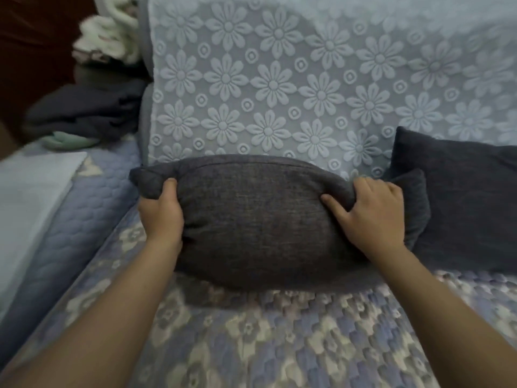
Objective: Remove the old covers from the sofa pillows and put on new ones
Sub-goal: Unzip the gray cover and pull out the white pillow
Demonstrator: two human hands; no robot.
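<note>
Both hands grasp the dark grey pillow [257,219] by its ends: our left hand [161,211] has its thumb curled over the upper left corner, our right hand [369,211] is clamped on the upper right side, thumb pressing into the front face, fingers wrapped over the top edge. Pillow stands on its long edge on the sofa seat, leaning against the backrest. Seat wears a quilted blue-and-cream floral cover [279,337]; backrest wears a pale blue lace throw [307,88] with daisy pattern. Second dark pillow [464,208] stands just beside ours on the right, touching it. Left of us the seat edge runs diagonally, with a pale flat cushion or pad [30,197] alongside. Far left corner: crumpled dark cloth [84,110], a mint-green item [67,140] under it, white fluffy fabric [109,37] above. Open seat space lies in front of the pillow. Pillow fabric is coarse woven, plump in the middle, seam piping along top.
</note>
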